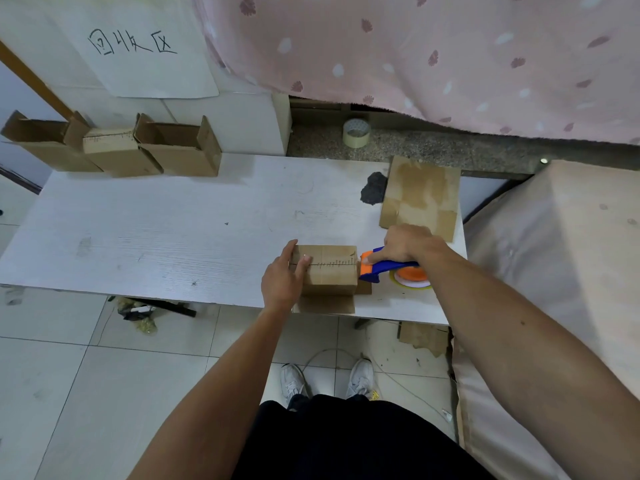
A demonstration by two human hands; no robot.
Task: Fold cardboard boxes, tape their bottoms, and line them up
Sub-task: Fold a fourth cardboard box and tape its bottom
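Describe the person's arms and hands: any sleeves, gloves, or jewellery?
The left hand and right hand wear no gloves; no rings, watch or wristband show. The left forearm and right forearm are uncovered to the frame edge, no sleeves in view. Below are a black garment and pale grey sneakers.

White table [156,230], woodgrain surface scuffed; dark ragged patch [374,188] near its far right edge. Behind it, a speckled stone ledge [433,147] under a hanging pink cloth [415,46] printed with leaf shapes. Paper sheet [149,64] with handwritten characters was fixed to the white wall at left; a wooden strip [34,81] ran diagonally beside it. Pale tiled floor [104,375]: litter [142,315] below the table's near edge, a thin white cable [398,379], a pair of white shoes [361,375] beneath black trousers [346,438]. Beige covered bulk [554,237] stood at right.
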